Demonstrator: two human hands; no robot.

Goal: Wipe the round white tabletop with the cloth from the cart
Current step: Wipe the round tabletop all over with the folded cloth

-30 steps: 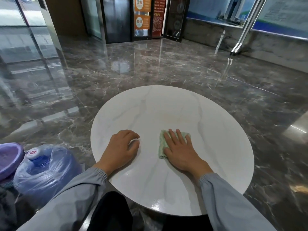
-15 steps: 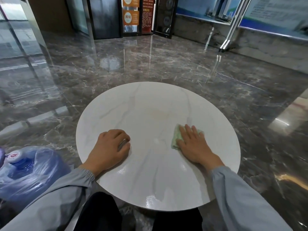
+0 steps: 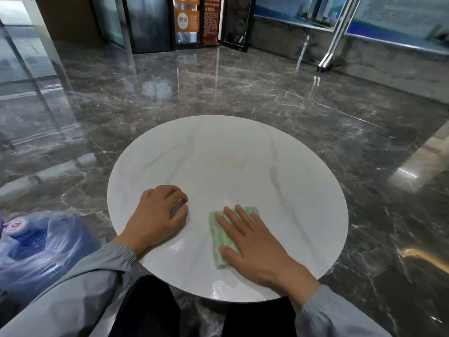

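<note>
A: Right hand point(image 3: 255, 246) is spread flat, fingers apart and straight, palm pressing the cloth point(image 3: 224, 235) onto the tabletop point(image 3: 279, 171). Nothing pinched, it simply pins the cloth down.

B: And where does the cloth sit?

A: On the near half of the round white top, a little right of centre, close to the edge nearest the person. It's a folded pad, pale green with white stripes, and it peeks out past the fingertips and along the thumb side.

B: The other hand?

A: Left hand point(image 3: 158, 215) rests on the table just beside it, fingers curled under in a loose fist. I can't tell whether anything is inside that curl.

B: How will that cloth behave?

A: Soft and light, I'd judge, limp enough to bunch or unfold if pushed from one corner. The top looks glossy, with wet-looking shine near the front edge, so the cloth should glide easily. A flat palm over its middle, as here, looks the sensible hold.

B: Anything nearby?

A: A big blue water jug point(image 3: 31, 246) wrapped in plastic stands on the floor to the left, well clear of the table. The far half of the top seems the part left to cover.
</note>
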